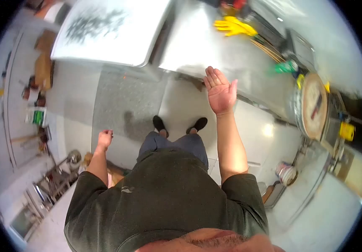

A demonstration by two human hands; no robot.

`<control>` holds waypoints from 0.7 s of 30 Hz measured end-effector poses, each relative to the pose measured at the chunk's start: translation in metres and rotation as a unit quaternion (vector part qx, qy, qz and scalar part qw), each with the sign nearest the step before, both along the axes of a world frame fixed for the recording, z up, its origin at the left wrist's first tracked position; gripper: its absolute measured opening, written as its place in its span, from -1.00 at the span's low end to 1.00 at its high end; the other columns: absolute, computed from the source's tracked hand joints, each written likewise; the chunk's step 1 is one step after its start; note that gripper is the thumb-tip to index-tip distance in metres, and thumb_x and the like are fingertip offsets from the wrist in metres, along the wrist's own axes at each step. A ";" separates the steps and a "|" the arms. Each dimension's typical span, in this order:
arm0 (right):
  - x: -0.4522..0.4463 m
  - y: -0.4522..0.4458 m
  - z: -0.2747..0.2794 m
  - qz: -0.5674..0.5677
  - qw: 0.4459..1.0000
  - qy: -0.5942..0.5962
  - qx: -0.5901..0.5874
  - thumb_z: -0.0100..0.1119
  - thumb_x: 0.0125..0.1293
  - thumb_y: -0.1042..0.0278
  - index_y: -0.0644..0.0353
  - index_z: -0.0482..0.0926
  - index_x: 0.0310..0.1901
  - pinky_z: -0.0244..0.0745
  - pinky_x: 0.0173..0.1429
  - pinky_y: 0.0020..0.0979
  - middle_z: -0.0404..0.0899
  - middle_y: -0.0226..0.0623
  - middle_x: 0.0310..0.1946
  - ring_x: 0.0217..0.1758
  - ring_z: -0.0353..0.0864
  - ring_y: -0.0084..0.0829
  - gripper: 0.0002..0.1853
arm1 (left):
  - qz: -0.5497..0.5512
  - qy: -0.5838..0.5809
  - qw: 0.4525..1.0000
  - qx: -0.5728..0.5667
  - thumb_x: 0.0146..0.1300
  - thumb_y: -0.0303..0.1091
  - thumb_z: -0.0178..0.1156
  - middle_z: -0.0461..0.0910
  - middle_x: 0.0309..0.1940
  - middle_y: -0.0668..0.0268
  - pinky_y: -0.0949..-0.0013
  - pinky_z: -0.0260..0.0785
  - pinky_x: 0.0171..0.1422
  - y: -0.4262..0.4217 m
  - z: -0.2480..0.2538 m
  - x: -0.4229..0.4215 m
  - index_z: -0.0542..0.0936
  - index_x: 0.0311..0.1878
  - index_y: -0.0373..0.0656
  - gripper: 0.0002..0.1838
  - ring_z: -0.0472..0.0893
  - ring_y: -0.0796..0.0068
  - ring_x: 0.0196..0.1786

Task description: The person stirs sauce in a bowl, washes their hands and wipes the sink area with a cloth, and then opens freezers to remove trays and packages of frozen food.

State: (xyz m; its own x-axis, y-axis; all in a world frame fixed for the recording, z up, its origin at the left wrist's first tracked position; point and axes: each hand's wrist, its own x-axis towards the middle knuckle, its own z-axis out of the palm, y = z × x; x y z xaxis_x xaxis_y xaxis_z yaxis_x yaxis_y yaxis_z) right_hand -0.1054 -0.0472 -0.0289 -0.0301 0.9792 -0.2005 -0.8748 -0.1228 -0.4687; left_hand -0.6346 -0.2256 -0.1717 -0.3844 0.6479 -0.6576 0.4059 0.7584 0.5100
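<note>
My right hand (222,93) is raised in front of me with the palm up. Its fingers lie straight and close together, the thumb stands apart, and nothing rests on the palm. Just beyond the fingertips is the edge of a metal worktop (193,48). My left hand (105,137) hangs at my left side, fingers curled in loosely, above the floor. No object shows in it, and it touches nothing that I can see.
A white panel-like surface (105,31) stands ahead. Yellow gloves (235,27), a green bottle (286,67) and a round wooden board (315,106) with a knife sit along the right-hand worktop. A bucket (286,173) is lower right. Shelves and tools line the left.
</note>
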 end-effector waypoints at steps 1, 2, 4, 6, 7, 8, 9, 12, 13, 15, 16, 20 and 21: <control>0.029 -0.012 0.010 -0.026 1.000 -0.003 0.006 -0.63 0.45 -0.27 0.38 0.31 0.25 -0.04 0.52 -0.10 0.23 0.02 0.35 0.46 0.12 -0.07 -0.18 | 0.000 -0.016 1.000 0.022 0.27 -0.18 0.16 0.61 -0.42 0.25 0.37 0.42 -0.24 0.024 0.011 0.024 0.59 -0.25 -0.33 -0.68 0.59 0.47 -0.37; 0.058 -0.025 0.018 -0.051 0.999 -0.004 0.012 -0.64 0.44 -0.27 0.38 0.30 0.26 -0.04 0.52 -0.09 0.22 0.04 0.35 0.46 0.12 -0.05 -0.17 | -0.018 -0.026 0.999 0.015 0.28 -0.18 0.15 0.60 -0.39 0.24 0.38 0.42 -0.23 0.048 0.025 0.053 0.57 -0.24 -0.34 -0.67 0.59 0.47 -0.34; 0.121 -0.060 0.026 -0.094 0.994 -0.010 0.049 -0.58 0.44 -0.27 0.39 0.32 0.25 -0.01 0.52 -0.08 0.25 0.07 0.33 0.45 0.13 -0.03 -0.19 | -0.080 -0.029 0.996 0.023 0.28 -0.19 0.15 0.59 -0.43 0.26 0.39 0.41 -0.24 0.077 0.025 0.103 0.57 -0.25 -0.33 -0.68 0.58 0.48 -0.36; 0.192 -0.100 0.022 -0.138 0.988 0.020 0.073 -0.50 0.45 -0.26 0.39 0.34 0.23 -0.01 0.52 -0.07 0.28 0.08 0.31 0.44 0.15 -0.02 -0.22 | -0.142 -0.023 0.989 0.033 0.28 -0.20 0.14 0.58 -0.46 0.29 0.40 0.41 -0.26 0.107 0.029 0.177 0.57 -0.27 -0.33 -0.70 0.58 0.49 -0.38; 0.229 -0.123 0.019 -0.156 0.984 0.035 0.084 -0.47 0.45 -0.25 0.39 0.35 0.23 0.00 0.52 -0.07 0.29 0.08 0.30 0.43 0.17 -0.01 -0.23 | -0.170 -0.015 0.985 0.034 0.27 -0.21 0.14 0.57 -0.49 0.30 0.40 0.41 -0.27 0.113 0.039 0.221 0.57 -0.28 -0.33 -0.70 0.57 0.49 -0.39; 0.264 -0.150 0.019 -0.194 0.978 0.033 0.073 -0.38 0.44 -0.23 0.39 0.40 0.18 0.00 0.52 -0.06 0.34 0.07 0.26 0.40 0.23 -0.02 -0.26 | -0.193 -0.004 0.981 0.031 0.27 -0.23 0.13 0.56 -0.51 0.32 0.41 0.40 -0.28 0.113 0.045 0.263 0.57 -0.29 -0.34 -0.71 0.57 0.50 -0.40; 0.301 -0.180 0.016 -0.229 0.971 0.013 0.063 -0.38 0.45 -0.22 0.38 0.40 0.17 0.02 0.51 -0.06 0.36 0.06 0.25 0.39 0.24 -0.03 -0.27 | -0.226 -0.011 0.974 0.028 0.26 -0.22 0.13 0.57 -0.52 0.30 0.39 0.41 -0.27 0.110 0.045 0.303 0.57 -0.28 -0.34 -0.70 0.57 0.48 -0.41; 0.409 -0.275 0.008 -0.335 0.941 -0.040 0.015 -0.36 0.46 -0.18 0.36 0.43 0.12 0.09 0.48 -0.07 0.41 0.04 0.20 0.36 0.29 -0.05 -0.32 | -0.398 0.041 0.916 0.025 0.23 -0.16 0.14 0.63 -0.47 0.09 0.27 0.44 -0.18 0.118 0.001 0.409 0.61 -0.22 -0.34 -0.65 0.63 0.24 -0.36; 0.443 -0.305 0.009 -0.370 0.927 -0.057 -0.011 -0.34 0.47 -0.16 0.35 0.45 0.09 0.12 0.47 -0.08 0.43 0.03 0.18 0.34 0.32 -0.06 -0.35 | -0.470 0.049 0.880 0.054 0.24 -0.15 0.14 0.63 -0.43 0.05 0.24 0.44 -0.15 0.123 0.003 0.454 0.61 -0.21 -0.33 -0.64 0.63 0.17 -0.31; 0.509 -0.352 0.011 -0.423 0.901 -0.082 -0.054 -0.30 0.47 -0.12 0.32 0.48 0.02 0.20 0.43 -0.09 0.48 -0.01 0.11 0.27 0.38 -0.08 -0.41 | -0.598 0.061 0.792 0.109 0.24 -0.12 0.14 0.63 -0.35 -0.04 0.19 0.44 -0.08 0.126 0.033 0.556 0.61 -0.18 -0.30 -0.63 0.63 0.03 -0.23; 0.540 -0.370 0.011 -0.441 0.891 -0.088 -0.067 -0.27 0.47 -0.09 0.31 0.49 -0.02 0.25 0.40 -0.11 0.51 -0.03 0.07 0.23 0.42 -0.10 -0.45 | -0.607 0.045 0.784 0.119 0.25 -0.12 0.13 0.63 -0.33 -0.05 0.19 0.44 -0.07 0.126 0.049 0.605 0.61 -0.18 -0.30 -0.63 0.62 0.00 -0.20; 0.651 -0.402 0.016 -0.485 0.854 -0.100 -0.159 -0.10 0.46 0.06 0.24 0.50 -0.16 0.42 0.22 -0.18 0.57 -0.15 -0.15 0.00 0.53 -0.21 -0.63 | -0.629 -0.025 0.764 0.142 0.29 -0.15 0.12 0.64 -0.27 0.02 0.21 0.44 -0.07 0.126 0.104 0.769 0.60 -0.14 -0.28 -0.66 0.62 0.08 -0.19; 0.681 -0.403 0.016 -0.478 0.851 -0.125 -0.176 -0.06 0.45 0.09 0.23 0.50 -0.17 0.44 0.17 -0.21 0.57 -0.18 -0.18 -0.04 0.54 -0.24 -0.67 | -0.617 -0.068 0.772 0.136 0.29 -0.17 0.14 0.64 -0.29 0.05 0.23 0.45 -0.09 0.124 0.102 0.802 0.60 -0.14 -0.27 -0.68 0.62 0.13 -0.21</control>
